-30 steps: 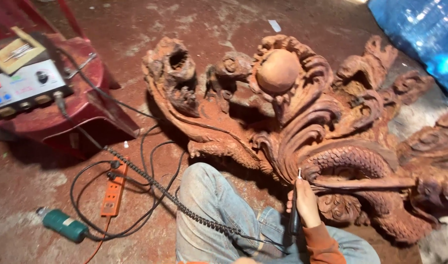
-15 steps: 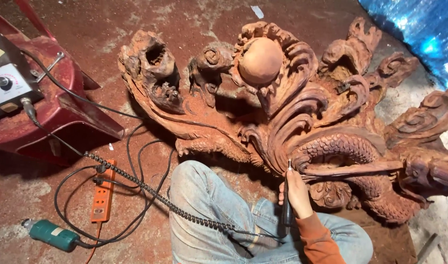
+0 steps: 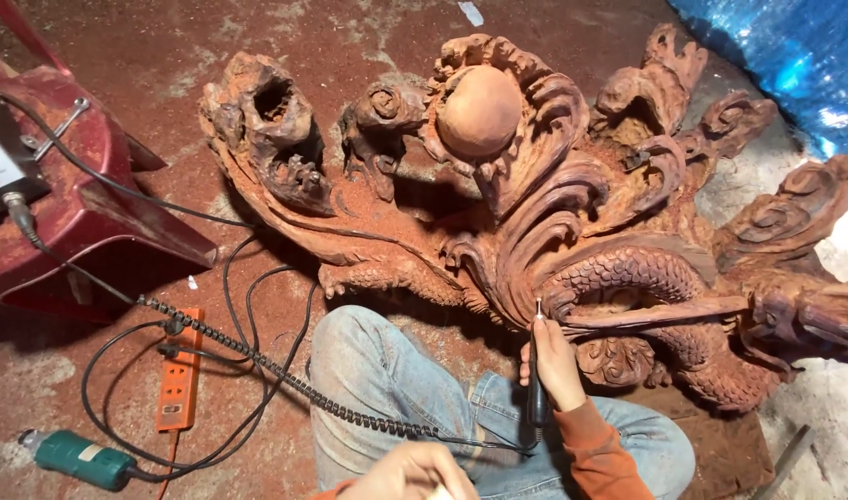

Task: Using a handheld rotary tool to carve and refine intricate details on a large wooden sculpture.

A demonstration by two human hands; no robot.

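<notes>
1. Head view, hands: right hand closed in a pen-like grip around a slim black rotary handpiece, bit tip touching the carved wood just under the scaled coil. Left hand low at the frame's bottom edge, fingers loosely curled; whether holding anything, cannot tell (only part shows).
2. Same view, the work: large reddish wooden carving lying flat on the dusty floor, directly ahead of the crossed, jeans-clad legs.
3. Progress, judged: scales, swirling fronds and the smooth round ball already fully shaped; knobbly hollowed stump end at left looks rougher. Seemingly at fine detailing, with red dust lying in the recesses.
4. Surroundings: coiled flexible shaft running toward a red machine; orange power strip and green tool beside tangled black cables; blue tarp top right.
</notes>
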